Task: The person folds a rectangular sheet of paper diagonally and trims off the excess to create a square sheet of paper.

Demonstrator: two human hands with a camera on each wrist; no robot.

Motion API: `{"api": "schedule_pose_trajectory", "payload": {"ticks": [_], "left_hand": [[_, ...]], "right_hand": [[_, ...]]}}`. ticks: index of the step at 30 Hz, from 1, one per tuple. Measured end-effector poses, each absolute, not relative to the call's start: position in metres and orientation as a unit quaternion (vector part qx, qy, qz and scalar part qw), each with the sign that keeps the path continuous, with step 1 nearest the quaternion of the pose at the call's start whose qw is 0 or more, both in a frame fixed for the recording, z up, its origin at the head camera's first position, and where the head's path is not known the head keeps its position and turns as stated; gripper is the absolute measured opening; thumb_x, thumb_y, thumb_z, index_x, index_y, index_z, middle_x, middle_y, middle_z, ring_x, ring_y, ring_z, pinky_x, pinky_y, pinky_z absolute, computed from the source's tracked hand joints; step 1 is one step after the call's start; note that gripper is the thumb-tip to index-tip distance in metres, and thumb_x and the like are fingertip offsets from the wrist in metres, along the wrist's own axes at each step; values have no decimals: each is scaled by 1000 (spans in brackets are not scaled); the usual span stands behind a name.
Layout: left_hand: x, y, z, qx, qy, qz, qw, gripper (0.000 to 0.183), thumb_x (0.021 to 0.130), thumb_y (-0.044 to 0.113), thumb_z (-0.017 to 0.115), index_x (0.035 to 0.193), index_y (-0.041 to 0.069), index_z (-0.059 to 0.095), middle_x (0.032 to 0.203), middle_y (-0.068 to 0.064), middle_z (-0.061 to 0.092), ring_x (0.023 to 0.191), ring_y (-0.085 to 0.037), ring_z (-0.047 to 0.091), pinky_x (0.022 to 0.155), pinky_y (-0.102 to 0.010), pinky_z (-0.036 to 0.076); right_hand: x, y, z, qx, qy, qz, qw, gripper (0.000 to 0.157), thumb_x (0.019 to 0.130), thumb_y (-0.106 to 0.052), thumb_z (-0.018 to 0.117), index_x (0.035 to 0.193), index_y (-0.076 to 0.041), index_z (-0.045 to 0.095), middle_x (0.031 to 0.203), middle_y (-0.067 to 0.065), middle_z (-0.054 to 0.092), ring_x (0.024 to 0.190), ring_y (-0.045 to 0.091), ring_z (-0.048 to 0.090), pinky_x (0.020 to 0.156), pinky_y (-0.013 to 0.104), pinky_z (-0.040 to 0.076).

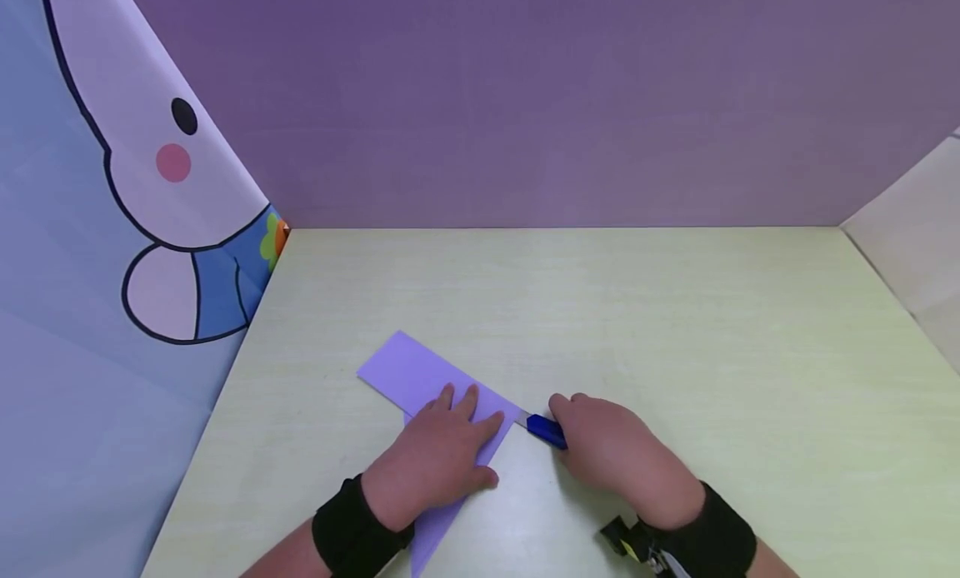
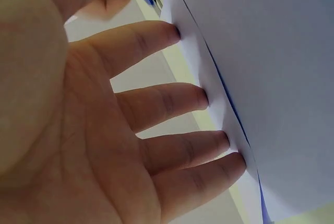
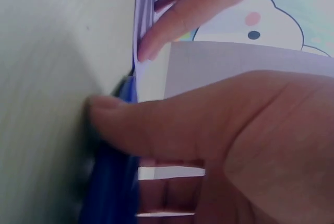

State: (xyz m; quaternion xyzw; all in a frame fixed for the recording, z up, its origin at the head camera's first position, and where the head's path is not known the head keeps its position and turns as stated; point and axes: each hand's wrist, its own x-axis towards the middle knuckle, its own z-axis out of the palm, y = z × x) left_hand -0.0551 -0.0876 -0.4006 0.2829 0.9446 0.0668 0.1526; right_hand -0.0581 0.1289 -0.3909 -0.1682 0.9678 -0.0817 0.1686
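Note:
A folded sheet of purple paper (image 1: 420, 366) lies on the table, one part pointing to the upper left and another running down toward the front edge. My left hand (image 1: 438, 453) presses it flat with spread, straight fingers; the left wrist view shows the fingertips (image 2: 201, 98) against the paper near a fold edge. In my right hand (image 1: 618, 445) is a blue utility knife (image 1: 546, 431), gripped by its handle with the thumb along it. Its metal blade meets the paper's right corner, the tip apparently at or inside the fold. How deep it reaches is hidden.
The pale wooden table (image 1: 675, 311) extends around the hands. A purple wall panel (image 1: 525, 103) stands at the back, a cartoon-printed panel (image 1: 150, 228) at the left and a white panel (image 1: 922, 236) at the right. Both wrists wear black bands (image 1: 712, 528).

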Motion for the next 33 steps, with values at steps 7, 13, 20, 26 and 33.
{"api": "schedule_pose_trajectory", "payload": {"ticks": [7, 13, 20, 26, 33], "left_hand": [[-55, -88, -401, 290, 939, 75, 169, 70, 88, 50, 65, 146, 14, 48, 157, -10, 32, 144, -36, 25, 109, -61, 29], [-55, -86, -403, 292, 937, 70, 181, 74, 87, 53, 65, 150, 18, 43, 157, -10, 33, 145, -35, 23, 107, -66, 28], [-54, -86, -403, 296, 935, 59, 186, 73, 87, 53, 65, 150, 22, 43, 158, -9, 30, 145, -35, 21, 107, -66, 28], [-54, -87, -402, 298, 934, 64, 186, 72, 88, 52, 66, 150, 22, 43, 158, -9, 30, 145, -34, 21, 108, -65, 27], [-54, -90, -402, 302, 934, 54, 183, 72, 87, 53, 65, 149, 24, 44, 158, -9, 31, 145, -34, 22, 109, -64, 27]], "right_hand": [[-60, 128, -390, -172, 970, -58, 162, 21, 85, -14, 71, 98, -10, 55, 80, 4, 49, 69, 21, 49, 62, 37, 46], [-61, 126, -389, -167, 972, -68, 151, 21, 85, -16, 73, 92, -11, 54, 77, 2, 49, 67, 20, 48, 61, 35, 44], [-60, 129, -387, -158, 971, -60, 168, 19, 85, -15, 72, 89, -12, 54, 75, 1, 50, 66, 19, 48, 59, 35, 44], [-60, 124, -387, -170, 969, -39, 172, 22, 87, -18, 71, 103, -10, 59, 83, 4, 55, 73, 21, 52, 62, 37, 48], [-56, 128, -384, -176, 972, -24, 153, 21, 84, -10, 72, 100, -9, 57, 81, 5, 51, 72, 22, 51, 58, 37, 47]]}}
